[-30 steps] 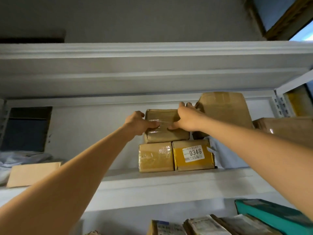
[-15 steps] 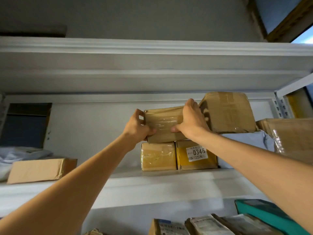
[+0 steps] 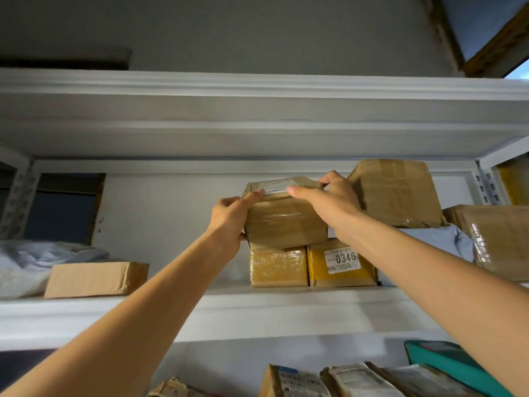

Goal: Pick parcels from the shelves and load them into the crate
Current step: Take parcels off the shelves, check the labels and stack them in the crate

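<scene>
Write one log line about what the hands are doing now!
step: pick from shelf | left hand: grips taped box | right hand: grips same box | box: tilted, above 0346 box

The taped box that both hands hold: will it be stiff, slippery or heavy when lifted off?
Probably stiff: the taped box shows straight edges where the left hand and right hand grip it. Its glossy tape looks slippery, so a two-handed hold seems wise. Weight is hard to judge; it looks small, so likely light.
</scene>
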`<state>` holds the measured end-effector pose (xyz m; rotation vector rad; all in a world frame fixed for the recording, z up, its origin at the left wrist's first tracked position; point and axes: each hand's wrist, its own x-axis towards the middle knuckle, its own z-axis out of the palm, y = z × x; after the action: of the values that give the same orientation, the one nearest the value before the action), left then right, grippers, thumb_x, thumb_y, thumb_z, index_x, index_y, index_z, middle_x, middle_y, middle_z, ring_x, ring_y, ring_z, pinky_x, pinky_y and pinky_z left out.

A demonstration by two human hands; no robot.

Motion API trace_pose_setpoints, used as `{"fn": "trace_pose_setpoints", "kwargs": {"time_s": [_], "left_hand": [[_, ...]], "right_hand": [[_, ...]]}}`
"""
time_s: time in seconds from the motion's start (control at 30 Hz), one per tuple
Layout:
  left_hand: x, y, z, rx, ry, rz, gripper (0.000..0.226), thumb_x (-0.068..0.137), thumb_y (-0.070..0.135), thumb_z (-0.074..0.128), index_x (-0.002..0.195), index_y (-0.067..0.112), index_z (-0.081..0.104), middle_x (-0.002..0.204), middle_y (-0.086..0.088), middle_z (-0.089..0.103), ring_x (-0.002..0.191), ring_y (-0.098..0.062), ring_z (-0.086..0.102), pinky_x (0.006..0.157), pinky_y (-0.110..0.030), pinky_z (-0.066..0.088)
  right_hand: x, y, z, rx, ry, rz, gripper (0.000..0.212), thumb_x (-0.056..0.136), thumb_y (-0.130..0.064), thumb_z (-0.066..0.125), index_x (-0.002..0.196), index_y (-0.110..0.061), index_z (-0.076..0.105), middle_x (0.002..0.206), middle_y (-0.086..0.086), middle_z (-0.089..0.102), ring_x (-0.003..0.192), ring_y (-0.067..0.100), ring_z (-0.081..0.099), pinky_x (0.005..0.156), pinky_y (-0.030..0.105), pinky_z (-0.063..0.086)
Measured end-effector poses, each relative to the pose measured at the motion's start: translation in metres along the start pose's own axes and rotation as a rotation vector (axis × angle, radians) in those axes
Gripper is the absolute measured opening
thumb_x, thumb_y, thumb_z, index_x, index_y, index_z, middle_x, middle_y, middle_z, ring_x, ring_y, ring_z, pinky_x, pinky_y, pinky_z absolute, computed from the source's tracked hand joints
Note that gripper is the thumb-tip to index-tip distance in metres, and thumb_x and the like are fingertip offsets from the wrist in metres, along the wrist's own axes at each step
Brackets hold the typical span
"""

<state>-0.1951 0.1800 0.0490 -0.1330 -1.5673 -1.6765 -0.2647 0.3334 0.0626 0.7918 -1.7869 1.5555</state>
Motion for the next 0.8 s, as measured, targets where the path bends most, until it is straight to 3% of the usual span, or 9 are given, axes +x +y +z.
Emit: {"fn": "trace_pose_setpoints", "kwargs": {"time_s": [0.13,0.2,0.27,0.33,0.43,0.53,0.6,0.8], "left_hand": [[-0.009,0.007,-0.011,0.049,-0.130,-0.055,0.056,0.082,0.030,0.074,0.133,0.018,0.055,0.111,-0.004,0.061,0.102,-0.027,0.059,0.090,-0.058,0.050],[-0.015,0.008,-0.015,0.046,-0.140,-0.038,0.052,0.083,0.023,0.073,0.132,0.017,0.057,0.111,-0.005,0.062,0.104,-0.029,0.060,0.087,-0.061,0.051],[-0.024,0.001,-0.018,0.001,-0.147,0.023,0.051,0.083,0.015,0.072,0.132,0.016,0.058,0.112,-0.005,0.066,0.106,-0.028,0.061,0.082,-0.056,0.056],[-0.033,-0.012,-0.023,-0.058,-0.160,0.111,0.057,0.081,0.007,0.071,0.136,0.016,0.056,0.119,-0.005,0.067,0.109,-0.027,0.062,0.079,-0.049,0.058],[-0.040,-0.018,-0.028,-0.110,-0.159,0.259,0.069,0.074,-0.006,0.072,0.137,0.015,0.054,0.118,-0.001,0.070,0.104,-0.021,0.068,0.083,-0.039,0.059],[-0.046,-0.005,-0.035,-0.051,-0.222,0.399,0.073,0.069,-0.010,0.074,0.136,0.011,0.054,0.112,0.001,0.073,0.105,-0.015,0.068,0.084,-0.031,0.058],[-0.055,0.002,-0.042,-0.026,-0.270,0.456,0.077,0.065,-0.002,0.078,0.137,0.010,0.053,0.116,0.002,0.071,0.110,-0.013,0.066,0.082,-0.026,0.057],[-0.077,0.000,-0.057,-0.043,-0.381,0.487,0.077,0.067,0.008,0.080,0.139,0.016,0.051,0.124,0.005,0.067,0.118,-0.011,0.061,0.083,-0.022,0.055]], "right_hand": [[-0.004,-0.011,-0.008,-0.008,-0.114,0.101,0.074,0.072,-0.047,0.080,0.132,-0.020,0.048,0.121,0.000,0.057,0.105,0.021,0.056,0.080,0.035,0.048],[-0.010,-0.013,-0.010,-0.031,-0.131,0.024,0.062,0.074,-0.043,0.080,0.128,-0.025,0.056,0.123,-0.005,0.062,0.105,0.016,0.057,0.079,0.026,0.048],[-0.023,-0.009,-0.010,-0.008,-0.124,-0.053,0.065,0.075,-0.035,0.080,0.134,-0.026,0.054,0.125,-0.010,0.063,0.111,0.012,0.057,0.081,0.015,0.041],[-0.037,-0.004,-0.010,0.009,-0.129,-0.092,0.083,0.074,-0.028,0.082,0.146,-0.023,0.040,0.130,-0.015,0.057,0.121,0.012,0.053,0.089,0.014,0.033],[-0.051,0.001,-0.014,0.033,-0.182,-0.132,0.077,0.072,-0.019,0.084,0.139,-0.025,0.046,0.120,-0.018,0.061,0.107,0.002,0.058,0.076,0.005,0.042],[-0.060,0.001,-0.018,0.116,-0.196,-0.148,0.069,0.067,-0.013,0.087,0.126,-0.028,0.054,0.115,-0.017,0.066,0.103,-0.002,0.058,0.097,0.028,0.047],[-0.070,-0.002,-0.020,0.166,-0.160,-0.182,0.069,0.065,-0.010,0.088,0.124,-0.026,0.056,0.114,-0.014,0.068,0.106,0.002,0.059,0.101,0.036,0.047],[-0.105,-0.015,-0.035,0.117,-0.114,-0.267,0.078,0.064,-0.007,0.088,0.129,-0.034,0.055,0.116,-0.017,0.067,0.113,0.001,0.058,0.099,0.035,0.051]]}}
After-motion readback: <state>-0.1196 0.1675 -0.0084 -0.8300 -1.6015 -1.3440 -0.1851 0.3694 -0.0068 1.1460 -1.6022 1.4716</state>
